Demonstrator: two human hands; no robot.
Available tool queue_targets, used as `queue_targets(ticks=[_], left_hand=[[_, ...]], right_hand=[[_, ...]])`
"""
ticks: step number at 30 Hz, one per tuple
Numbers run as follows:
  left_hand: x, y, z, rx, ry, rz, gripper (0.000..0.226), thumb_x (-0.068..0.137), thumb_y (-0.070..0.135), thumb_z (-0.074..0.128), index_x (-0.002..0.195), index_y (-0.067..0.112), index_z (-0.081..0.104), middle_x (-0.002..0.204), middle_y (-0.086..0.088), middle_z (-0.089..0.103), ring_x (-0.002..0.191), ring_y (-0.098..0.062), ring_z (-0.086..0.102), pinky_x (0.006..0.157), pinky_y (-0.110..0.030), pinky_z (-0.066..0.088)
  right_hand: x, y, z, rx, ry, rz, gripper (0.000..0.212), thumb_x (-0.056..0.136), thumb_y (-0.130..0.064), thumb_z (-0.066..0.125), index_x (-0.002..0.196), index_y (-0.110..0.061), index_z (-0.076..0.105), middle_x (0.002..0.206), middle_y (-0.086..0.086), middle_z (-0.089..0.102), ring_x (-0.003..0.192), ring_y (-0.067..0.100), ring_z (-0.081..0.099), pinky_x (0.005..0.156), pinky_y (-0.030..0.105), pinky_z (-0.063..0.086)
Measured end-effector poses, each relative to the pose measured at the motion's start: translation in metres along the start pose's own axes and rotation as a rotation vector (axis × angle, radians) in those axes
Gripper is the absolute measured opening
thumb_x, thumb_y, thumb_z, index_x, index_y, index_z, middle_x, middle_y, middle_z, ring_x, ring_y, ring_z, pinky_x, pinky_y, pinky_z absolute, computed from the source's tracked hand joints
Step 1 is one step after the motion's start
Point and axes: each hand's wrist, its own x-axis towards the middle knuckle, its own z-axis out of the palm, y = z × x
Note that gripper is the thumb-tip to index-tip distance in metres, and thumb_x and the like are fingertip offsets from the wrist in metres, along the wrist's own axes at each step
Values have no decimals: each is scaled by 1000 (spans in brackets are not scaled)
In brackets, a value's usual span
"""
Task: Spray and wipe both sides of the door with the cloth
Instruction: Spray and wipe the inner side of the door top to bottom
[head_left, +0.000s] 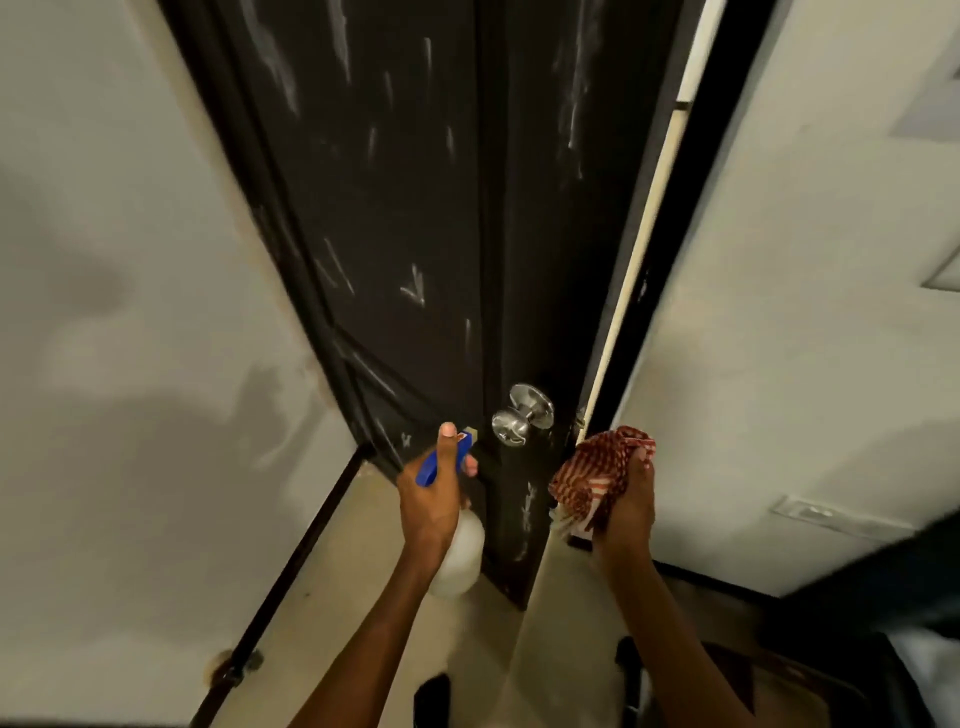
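door (415, 208) ajar ahead, streaked white. left hand (434, 493) gripping spray bottle (460, 551), nozzle near knob (522, 415); right hand (626, 499) clutching cloth (597, 473) by door edge. risks: overspray on knob, door swinging under wipe pressure.

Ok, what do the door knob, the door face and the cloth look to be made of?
Door knob: polished metal by its look, with bright mirror-like highlights. Door: dark, matte painted panel, probably wood, with whitish streaks; core not visible. Cloth in the right hand: soft woven fabric, red-and-white checked, bunched into folds.
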Motion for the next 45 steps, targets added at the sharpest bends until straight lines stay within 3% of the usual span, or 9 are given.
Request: queue_targets(ticks=[4, 9, 15, 21, 26, 31, 34, 39, 45], left_hand=[[48, 5, 19, -24, -214, -15, 55, 92, 62, 49, 81, 14, 74, 70, -11, 69, 58, -30, 57, 56, -39, 47], [90, 14, 43, 29, -435, 15, 61, 89, 64, 46, 79, 9, 69, 67, -4, 68, 48, -12, 55, 47, -22, 44], [129, 18, 71, 77, -628, 54, 66, 91, 63, 45, 81, 1, 67, 74, -14, 69, 44, -6, 53, 43, -17, 42], [142, 17, 77, 90, -656, 19, 66, 87, 65, 46, 80, 3, 68, 72, -10, 68, 43, -5, 53, 43, -18, 42], [158, 23, 75, 78, -661, 27, 66, 87, 64, 45, 84, 2, 69, 74, -9, 70, 43, -4, 54, 43, -16, 42], [169, 27, 63, 28, -763, 15, 68, 87, 63, 44, 85, 1, 71, 68, -5, 70, 45, -12, 54, 45, -21, 44], [169, 32, 61, -1, -861, 20, 64, 92, 59, 42, 87, 3, 74, 65, -5, 67, 47, -17, 53, 46, -23, 45], [158, 38, 60, 20, -1036, -5, 75, 95, 69, 32, 97, 9, 77, 67, -9, 68, 49, -21, 52, 52, -28, 46], [135, 32, 61, 39, -1094, -45, 99, 82, 88, 39, 98, -3, 72, 72, -26, 65, 49, -27, 49, 57, -37, 44]], right_hand=[[11, -2, 12, 49, 140, -36, 41, 101, -54, 47, 128, -25, 58, 126, 10, 66, 114, 31, 64, 97, 51, 53], [17, -10, 35, 15, 250, -209, 34, 105, -43, 45, 128, -24, 61, 117, 2, 70, 106, 17, 68, 89, 33, 55], [24, -4, 57, 70, 384, -284, 38, 106, -42, 44, 135, -22, 58, 120, -4, 70, 109, 10, 66, 90, 25, 51], [26, -2, 84, 127, 371, -317, 40, 105, -45, 44, 132, -21, 61, 123, 2, 71, 117, 19, 66, 103, 39, 50], [30, -20, 105, -33, 333, -440, 27, 104, -42, 43, 122, -32, 60, 112, -14, 72, 109, 3, 67, 95, 28, 52], [25, -38, 80, -72, 188, -463, 60, 92, -58, 60, 133, -14, 59, 128, 9, 67, 122, 26, 62, 106, 45, 48], [20, -54, 74, 98, 41, -353, 63, 83, -47, 70, 129, -4, 60, 131, 20, 62, 122, 38, 58, 111, 58, 40], [14, -50, 82, 384, 43, -270, 52, 74, -47, 74, 110, -9, 74, 115, 14, 68, 104, 30, 65, 101, 46, 46], [12, -40, 103, 395, 95, -286, 49, 98, -42, 49, 133, -11, 63, 117, 14, 68, 110, 31, 65, 106, 49, 42]])
